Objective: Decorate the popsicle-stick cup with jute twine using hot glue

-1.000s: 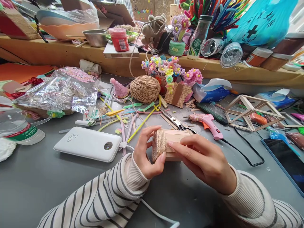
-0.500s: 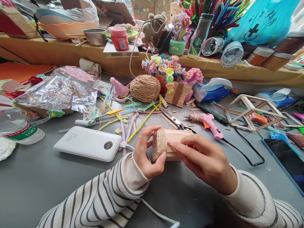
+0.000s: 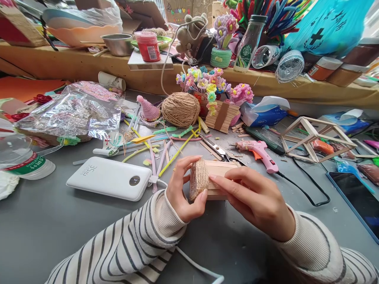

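Between both hands lies a small craft piece (image 3: 219,169) of flat wooden sticks, tilted on its side, with a band of twine (image 3: 202,173) wound round its left end. My left hand (image 3: 182,193) grips the twine end, thumb below and fingers above. My right hand (image 3: 251,197) holds the wooden side, index fingertip pressed on the sticks near the twine's edge; its lower fingers are partly hidden. Just behind the piece lie scissors (image 3: 219,150) with their blades pointing away. A pink glue gun (image 3: 262,154) rests to the right of them.
A white power bank (image 3: 109,179) with a cable lies left of my hands. Behind are a twine ball (image 3: 181,110), bundled sticks (image 3: 222,116) and scattered pipe cleaners (image 3: 179,154). At right are a wooden stick frame (image 3: 314,138) and a phone (image 3: 355,197). A cloth-covered ledge (image 3: 142,81) runs across the back.
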`<state>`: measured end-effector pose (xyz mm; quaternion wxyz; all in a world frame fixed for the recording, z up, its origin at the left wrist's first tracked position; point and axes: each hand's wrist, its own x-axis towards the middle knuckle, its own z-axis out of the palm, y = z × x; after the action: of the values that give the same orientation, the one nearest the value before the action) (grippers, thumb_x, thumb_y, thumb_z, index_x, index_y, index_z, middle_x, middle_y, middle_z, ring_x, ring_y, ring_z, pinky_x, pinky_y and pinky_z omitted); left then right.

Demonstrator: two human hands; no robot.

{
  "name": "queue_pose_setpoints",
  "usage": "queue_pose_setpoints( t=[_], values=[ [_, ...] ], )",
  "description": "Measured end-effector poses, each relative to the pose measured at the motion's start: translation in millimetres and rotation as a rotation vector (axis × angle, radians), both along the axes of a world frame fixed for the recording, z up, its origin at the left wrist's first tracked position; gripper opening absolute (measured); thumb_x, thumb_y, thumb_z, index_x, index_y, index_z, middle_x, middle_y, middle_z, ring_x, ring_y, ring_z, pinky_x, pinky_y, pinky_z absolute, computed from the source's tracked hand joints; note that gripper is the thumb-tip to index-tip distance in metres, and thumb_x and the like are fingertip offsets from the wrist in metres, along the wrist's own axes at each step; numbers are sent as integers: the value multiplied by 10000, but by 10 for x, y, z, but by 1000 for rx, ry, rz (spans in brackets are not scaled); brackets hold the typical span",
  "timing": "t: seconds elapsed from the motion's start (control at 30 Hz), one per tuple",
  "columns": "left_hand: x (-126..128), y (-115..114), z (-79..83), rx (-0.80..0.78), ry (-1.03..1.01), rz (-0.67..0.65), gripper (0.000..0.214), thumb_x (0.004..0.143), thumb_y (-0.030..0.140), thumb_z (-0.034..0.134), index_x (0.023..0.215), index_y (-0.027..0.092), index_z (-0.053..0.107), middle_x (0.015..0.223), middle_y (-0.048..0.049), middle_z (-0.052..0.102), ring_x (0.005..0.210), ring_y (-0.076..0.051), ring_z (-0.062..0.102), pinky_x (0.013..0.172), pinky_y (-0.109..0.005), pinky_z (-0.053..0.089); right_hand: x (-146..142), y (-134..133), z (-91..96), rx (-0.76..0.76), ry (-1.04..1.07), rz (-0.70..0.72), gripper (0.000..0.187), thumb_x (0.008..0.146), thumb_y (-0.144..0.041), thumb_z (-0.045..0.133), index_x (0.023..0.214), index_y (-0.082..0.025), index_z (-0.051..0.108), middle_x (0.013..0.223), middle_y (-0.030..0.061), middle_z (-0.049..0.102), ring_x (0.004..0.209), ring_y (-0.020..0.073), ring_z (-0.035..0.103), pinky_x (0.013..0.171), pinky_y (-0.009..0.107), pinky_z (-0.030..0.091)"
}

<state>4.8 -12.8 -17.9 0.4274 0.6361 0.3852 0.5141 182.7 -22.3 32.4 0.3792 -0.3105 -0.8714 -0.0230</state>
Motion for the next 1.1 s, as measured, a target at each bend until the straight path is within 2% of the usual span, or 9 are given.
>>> queue_pose_setpoints(
  t=[0.73, 1.1],
  values=[
    [-6, -3, -1, -9, 10, -3, 634, 596, 193, 563, 1212, 234, 420, 1234, -125, 472, 1128, -331, 485, 804, -415, 495, 9, 7, 19, -19, -17, 8, 269, 836, -80, 470, 1049, -130, 626, 782, 73, 602, 753, 145, 615, 637, 250, 543],
    [-17, -9, -11, 12, 29, -25, 635, 616, 185, 557, 1228, 244, 395, 1243, -124, 460, 1124, -318, 491, 810, -398, 495, -1, 10, 18, -4, -5, 25, 226, 830, -64, 481, 996, -69, 635, 768, 91, 608, 737, 150, 605, 618, 259, 541]
  ],
)
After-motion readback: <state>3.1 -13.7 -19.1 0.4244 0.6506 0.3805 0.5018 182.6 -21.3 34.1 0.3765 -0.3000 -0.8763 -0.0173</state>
